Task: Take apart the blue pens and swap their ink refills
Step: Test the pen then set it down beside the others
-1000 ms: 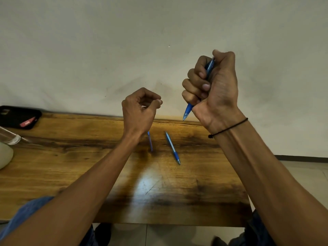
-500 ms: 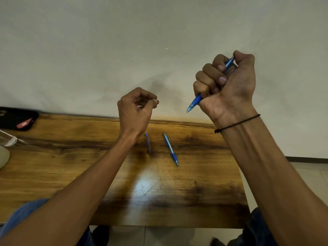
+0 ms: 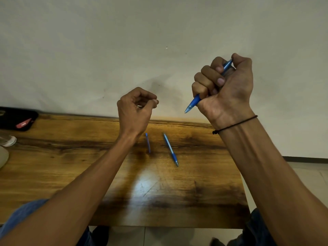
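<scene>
You're barely started: your right hand (image 3: 225, 87) fists one blue pen (image 3: 192, 103) mid-right, left hand (image 3: 135, 109) curled on I can't tell what, second pen (image 3: 170, 149) untouched at center.

Count, by kind:
- Whole blue plastic pens: two, one held (image 3: 195, 101), one lying on brown wooden table (image 3: 53, 166) at (image 3: 170, 149).
- Short blue pen piece (image 3: 148, 142): one.
- Bare hands: two, left (image 3: 135, 110), right (image 3: 225, 87).
- Black case (image 3: 16, 119): one.

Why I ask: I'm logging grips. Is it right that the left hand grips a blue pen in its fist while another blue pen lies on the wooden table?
Not quite: the head view shows the right hand gripping the blue pen. The other blue pen does lie on the wooden table.
</scene>
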### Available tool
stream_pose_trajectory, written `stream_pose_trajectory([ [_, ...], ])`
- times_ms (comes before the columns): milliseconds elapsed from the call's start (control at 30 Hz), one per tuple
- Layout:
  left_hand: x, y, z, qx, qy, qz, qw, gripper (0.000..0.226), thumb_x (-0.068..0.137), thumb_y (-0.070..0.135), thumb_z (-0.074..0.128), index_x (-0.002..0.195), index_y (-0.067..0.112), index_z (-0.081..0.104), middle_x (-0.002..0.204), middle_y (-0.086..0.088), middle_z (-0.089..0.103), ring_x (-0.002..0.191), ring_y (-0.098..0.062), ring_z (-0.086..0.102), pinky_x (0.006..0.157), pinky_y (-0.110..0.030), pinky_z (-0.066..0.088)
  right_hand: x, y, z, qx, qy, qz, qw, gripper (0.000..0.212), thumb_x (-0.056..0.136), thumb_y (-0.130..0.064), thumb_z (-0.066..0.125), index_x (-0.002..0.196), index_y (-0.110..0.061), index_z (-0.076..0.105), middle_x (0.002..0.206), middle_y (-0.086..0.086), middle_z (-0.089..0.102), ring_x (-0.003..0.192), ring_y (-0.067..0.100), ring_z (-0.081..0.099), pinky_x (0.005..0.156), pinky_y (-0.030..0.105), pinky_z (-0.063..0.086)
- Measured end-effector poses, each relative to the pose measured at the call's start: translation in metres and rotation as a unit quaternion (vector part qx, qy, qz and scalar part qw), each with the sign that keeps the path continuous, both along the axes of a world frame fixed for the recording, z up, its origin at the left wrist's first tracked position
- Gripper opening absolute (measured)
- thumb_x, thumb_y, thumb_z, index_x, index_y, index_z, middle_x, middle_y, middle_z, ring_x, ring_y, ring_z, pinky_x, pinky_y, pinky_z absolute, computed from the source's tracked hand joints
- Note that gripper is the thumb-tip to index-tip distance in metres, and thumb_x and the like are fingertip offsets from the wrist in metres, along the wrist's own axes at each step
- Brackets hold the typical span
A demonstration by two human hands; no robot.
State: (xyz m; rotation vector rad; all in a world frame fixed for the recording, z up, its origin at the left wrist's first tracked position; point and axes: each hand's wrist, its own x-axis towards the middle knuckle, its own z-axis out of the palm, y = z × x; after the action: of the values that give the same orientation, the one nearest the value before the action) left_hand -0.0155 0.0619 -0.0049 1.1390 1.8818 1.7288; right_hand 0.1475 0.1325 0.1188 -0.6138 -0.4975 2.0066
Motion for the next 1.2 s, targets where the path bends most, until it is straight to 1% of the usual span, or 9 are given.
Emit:
stream_pose_trajectory([
  [333, 0.001, 0.0005, -0.0015, 0.0, 0.007, -0.004, 1.0, 0.01, 0.086, 0.009, 0.074, 0.092, 0.016, 0.079, 0.087, 0.0, 0.08, 0.082, -0.017, 0.079, 0.081, -0.045, 0.066, -0.0004, -0.0005, -0.0009, 0.015, -0.001, 0.003, 1.0, 0.048, 0.104, -0.037, 0.028, 0.061, -0.016, 0.03, 0.042, -0.006, 0.021, 0.038, 0.009, 0.014, 0.041, 0.02, 0.013],
  [500, 0.0013, 0.001, -0.0017, 0.0, 0.005, 0.0, 1.0, 0.009, 0.086, 0.008, 0.075, 0.092, 0.012, 0.079, 0.087, 0.0, 0.08, 0.081, -0.016, 0.079, 0.08, -0.044, 0.066, -0.0008, -0.0012, -0.0011, 0.02, -0.007, 0.004, 1.0, 0.049, 0.104, -0.038, 0.028, 0.06, -0.016, 0.031, 0.042, -0.006, 0.021, 0.038, 0.009, 0.013, 0.04, 0.02, 0.013],
  [667, 0.0016, 0.0003, -0.0025, -0.005, 0.009, -0.002, 1.0, 0.009, 0.087, 0.008, 0.075, 0.092, 0.015, 0.079, 0.087, 0.001, 0.08, 0.083, -0.017, 0.079, 0.082, -0.043, 0.066, -0.0009, -0.0015, -0.0016, 0.024, -0.012, 0.006, 1.0, 0.05, 0.105, -0.039, 0.028, 0.06, -0.015, 0.032, 0.042, -0.006, 0.022, 0.039, 0.009, 0.013, 0.04, 0.02, 0.014],
  [967, 0.0011, 0.0009, -0.0041, 0.0, 0.017, -0.003, 1.0, 0.009, 0.087, 0.008, 0.075, 0.092, 0.015, 0.078, 0.087, 0.001, 0.08, 0.08, -0.014, 0.079, 0.079, -0.041, 0.067, -0.0015, -0.0003, -0.0034, 0.021, -0.008, -0.002, 1.0, 0.05, 0.104, -0.038, 0.027, 0.06, -0.016, 0.031, 0.043, -0.006, 0.021, 0.038, 0.009, 0.013, 0.04, 0.019, 0.013],
  [1200, -0.0001, 0.0015, -0.004, 0.006, 0.021, -0.005, 1.0, 0.009, 0.086, 0.011, 0.073, 0.091, 0.017, 0.077, 0.087, 0.002, 0.079, 0.081, -0.016, 0.079, 0.078, -0.039, 0.067, -0.0034, -0.0004, -0.0061, 0.024, -0.011, -0.001, 1.0, 0.049, 0.104, -0.038, 0.026, 0.06, -0.016, 0.03, 0.042, -0.006, 0.02, 0.038, 0.009, 0.013, 0.039, 0.018, 0.014],
])
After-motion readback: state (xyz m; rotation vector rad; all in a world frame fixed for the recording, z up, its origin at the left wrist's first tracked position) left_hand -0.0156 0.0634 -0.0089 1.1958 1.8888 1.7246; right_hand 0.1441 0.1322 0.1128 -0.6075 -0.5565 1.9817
